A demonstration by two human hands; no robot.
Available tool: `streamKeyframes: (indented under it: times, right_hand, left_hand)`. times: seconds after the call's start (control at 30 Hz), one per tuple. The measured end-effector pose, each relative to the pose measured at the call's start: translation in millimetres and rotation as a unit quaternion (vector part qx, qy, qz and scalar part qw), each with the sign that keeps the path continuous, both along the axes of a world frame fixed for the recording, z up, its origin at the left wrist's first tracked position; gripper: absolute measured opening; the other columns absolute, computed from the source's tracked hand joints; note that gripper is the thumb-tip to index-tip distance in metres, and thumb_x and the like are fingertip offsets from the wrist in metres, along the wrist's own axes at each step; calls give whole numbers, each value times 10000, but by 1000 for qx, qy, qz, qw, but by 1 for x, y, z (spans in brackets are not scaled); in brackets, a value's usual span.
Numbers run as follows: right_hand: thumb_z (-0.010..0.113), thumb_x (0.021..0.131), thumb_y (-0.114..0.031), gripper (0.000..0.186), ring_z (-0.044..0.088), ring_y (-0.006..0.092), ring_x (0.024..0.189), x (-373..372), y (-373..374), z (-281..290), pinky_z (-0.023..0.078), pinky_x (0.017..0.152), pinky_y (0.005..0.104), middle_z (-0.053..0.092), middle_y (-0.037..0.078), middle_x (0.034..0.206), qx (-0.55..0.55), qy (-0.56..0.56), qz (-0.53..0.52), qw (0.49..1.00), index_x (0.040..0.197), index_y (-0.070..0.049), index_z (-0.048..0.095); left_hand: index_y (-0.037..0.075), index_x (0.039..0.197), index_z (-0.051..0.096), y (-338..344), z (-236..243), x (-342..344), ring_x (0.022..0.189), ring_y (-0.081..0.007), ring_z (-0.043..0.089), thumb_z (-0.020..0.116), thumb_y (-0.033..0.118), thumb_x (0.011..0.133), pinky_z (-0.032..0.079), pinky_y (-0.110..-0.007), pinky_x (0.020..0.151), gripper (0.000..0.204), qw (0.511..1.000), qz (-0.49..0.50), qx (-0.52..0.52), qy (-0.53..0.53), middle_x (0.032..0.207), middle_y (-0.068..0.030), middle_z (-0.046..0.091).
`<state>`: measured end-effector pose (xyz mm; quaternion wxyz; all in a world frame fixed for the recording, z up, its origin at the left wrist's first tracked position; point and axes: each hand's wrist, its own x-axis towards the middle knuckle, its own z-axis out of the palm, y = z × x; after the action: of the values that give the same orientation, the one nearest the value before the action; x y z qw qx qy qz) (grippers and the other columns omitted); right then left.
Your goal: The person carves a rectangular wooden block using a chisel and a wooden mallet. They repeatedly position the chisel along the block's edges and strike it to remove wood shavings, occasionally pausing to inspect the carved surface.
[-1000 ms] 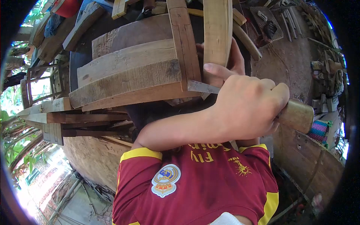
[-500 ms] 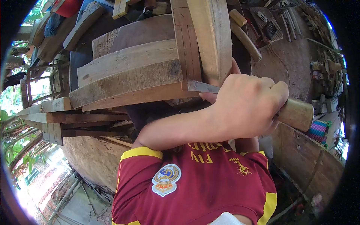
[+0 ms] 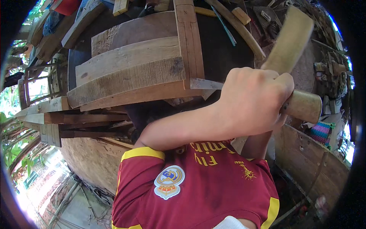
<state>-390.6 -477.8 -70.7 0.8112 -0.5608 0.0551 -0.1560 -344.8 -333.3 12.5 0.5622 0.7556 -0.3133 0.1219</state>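
My left hand (image 3: 257, 101) is closed around a chisel. The chisel's wooden handle (image 3: 304, 107) sticks out to the right of the fist, while its flat metal blade (image 3: 206, 84) points left. The blade tip meets the near end of an upright reddish wooden piece (image 3: 188, 45), which has pencil lines on it. A thick wooden bar (image 3: 291, 40) is raised at the upper right, tilted and slightly blurred. Its lower end passes behind my left fist. My right forearm (image 3: 258, 147) rises toward it; my right hand on the bar is mostly hidden by the left.
Several thick boards (image 3: 129, 80) lie stacked to the left of the marked piece. A curved wooden strip (image 3: 238, 28) lies on the dark work surface behind. Pointed timber lengths (image 3: 42, 110) jut out at the left. A wooden panel (image 3: 305, 160) stands at the lower right.
The thick wooden bar has swung from beside the marked piece up and away to the right, uncovering the dark surface. My left hand and the chisel have stayed nearly in place.
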Motion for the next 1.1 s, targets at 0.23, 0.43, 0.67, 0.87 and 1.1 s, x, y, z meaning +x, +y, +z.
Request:
streamKeyframes:
  times: [0.23, 0.43, 0.67, 0.87, 1.1]
  right_hand:
    - [800, 753, -98, 807, 568, 269, 1210, -20, -44, 12, 496, 1000, 398, 548, 190, 1335, 62, -85, -30, 994, 1432, 9, 377]
    - [741, 795, -27, 755, 568, 308, 1205, -29, -78, 40, 519, 985, 444, 504, 242, 1381, -197, -233, -77, 949, 1433, 33, 341]
    - [782, 718, 70, 792, 610, 324, 1120, -48, -99, 98, 532, 995, 459, 555, 242, 1291, -474, -256, -269, 798, 1399, 35, 381]
    - [791, 709, 105, 784, 629, 302, 1064, -56, -85, 102, 561, 945, 422, 579, 224, 1214, -426, -237, -290, 824, 1386, 45, 398]
    - [766, 717, 126, 798, 620, 307, 1081, -72, -81, 108, 588, 905, 425, 552, 231, 1258, -461, -213, -305, 806, 1410, 42, 378]
  left_hand:
    - [55, 805, 613, 2, 2, 0, 613, -325, 670, 796, 229, 592, 510, -434, 522, 331, 999, -27, 23, 21, 699, -110, 658]
    - [85, 738, 591, 7, 2, 5, 604, -339, 638, 773, 178, 548, 491, -430, 519, 280, 999, -30, -26, 12, 644, -115, 593]
    - [53, 741, 613, 9, 3, 8, 607, -337, 661, 762, 168, 558, 505, -440, 522, 262, 999, -20, -38, 7, 667, -118, 644]
    - [61, 771, 652, 7, 1, 5, 624, -336, 668, 763, 190, 560, 514, -449, 550, 272, 999, -14, -36, 0, 674, -116, 654]
    - [113, 735, 599, 5, -2, 6, 639, -375, 652, 765, 207, 573, 497, -479, 551, 250, 1000, -16, -18, 17, 641, -120, 622]
